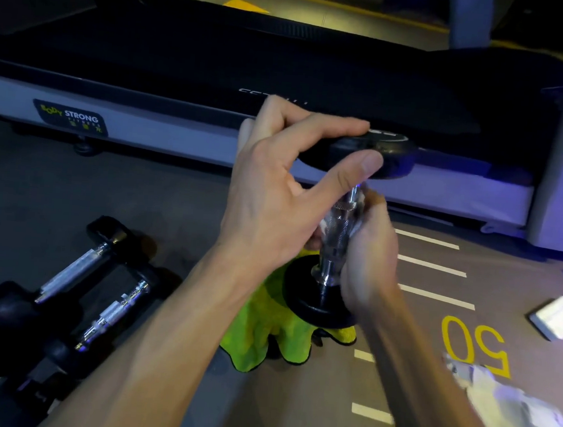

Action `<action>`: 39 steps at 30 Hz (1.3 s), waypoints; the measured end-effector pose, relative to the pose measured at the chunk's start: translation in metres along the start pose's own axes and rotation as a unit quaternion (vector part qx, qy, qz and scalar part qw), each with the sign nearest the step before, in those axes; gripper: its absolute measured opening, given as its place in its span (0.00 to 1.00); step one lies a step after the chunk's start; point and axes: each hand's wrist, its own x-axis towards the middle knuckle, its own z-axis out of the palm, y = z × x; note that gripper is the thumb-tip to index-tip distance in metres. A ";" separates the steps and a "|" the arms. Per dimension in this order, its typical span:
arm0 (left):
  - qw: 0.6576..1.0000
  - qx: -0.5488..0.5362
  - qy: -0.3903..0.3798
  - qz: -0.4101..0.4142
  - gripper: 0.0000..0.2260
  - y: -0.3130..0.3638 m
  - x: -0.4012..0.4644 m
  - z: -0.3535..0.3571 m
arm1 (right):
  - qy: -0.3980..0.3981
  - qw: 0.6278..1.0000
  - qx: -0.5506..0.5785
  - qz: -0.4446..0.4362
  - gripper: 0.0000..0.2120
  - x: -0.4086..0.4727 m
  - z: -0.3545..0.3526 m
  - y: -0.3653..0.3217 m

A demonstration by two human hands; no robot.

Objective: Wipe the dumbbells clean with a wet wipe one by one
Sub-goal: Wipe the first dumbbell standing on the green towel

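- Plainly, the dumbbell (pixel 339 231) stood on end on a green cloth (pixel 264 330) on the floor, in front of the treadmill (pixel 145 128), its lower plate on the cloth and its upper plate steadied by the left hand (pixel 274 196), whose fingers and thumb pinched the plate's rim.
- The right hand (pixel 367 264) was curled round the chrome handle, with a bit of white wet wipe (pixel 360 224) showing under its fingers.
- The grip on top looked light; a hard rub on the handle could have tipped the weight off the soft cloth.
- The wipe was mostly hidden, so it might have bunched up and missed the knurled part.
- Two more dumbbells (pixel 98 293) lay to the left, close enough that a toppled weight might have knocked them.
- The wipe packet (pixel 520 414) lay at the lower right, near the right forearm.
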 end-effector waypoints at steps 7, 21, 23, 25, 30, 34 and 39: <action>0.999 0.026 0.017 0.009 0.15 0.001 -0.002 0.002 | 0.119 0.935 -0.173 -0.287 0.05 -0.017 0.029 0.029; 1.000 0.001 0.013 -0.003 0.13 -0.003 0.002 0.001 | 0.066 0.965 -0.155 -0.202 0.15 -0.006 0.010 0.010; 1.000 0.017 0.015 -0.004 0.13 -0.003 0.003 0.001 | 0.123 0.904 -0.291 -0.289 0.11 -0.016 0.020 0.030; 1.000 0.025 0.014 0.002 0.13 -0.002 0.001 0.001 | 0.149 0.875 -0.325 -0.326 0.18 -0.015 0.020 0.038; 1.000 0.025 0.011 -0.002 0.12 0.000 0.001 0.000 | 0.092 0.957 -0.172 -0.216 0.12 -0.009 0.013 0.000; 1.000 0.003 0.003 -0.007 0.12 -0.003 0.000 -0.002 | -0.025 0.995 0.056 -0.081 0.31 -0.006 0.011 -0.018; 1.000 -0.004 0.001 -0.018 0.11 -0.008 0.005 -0.004 | 0.070 0.970 0.002 -0.231 0.12 -0.007 0.022 -0.002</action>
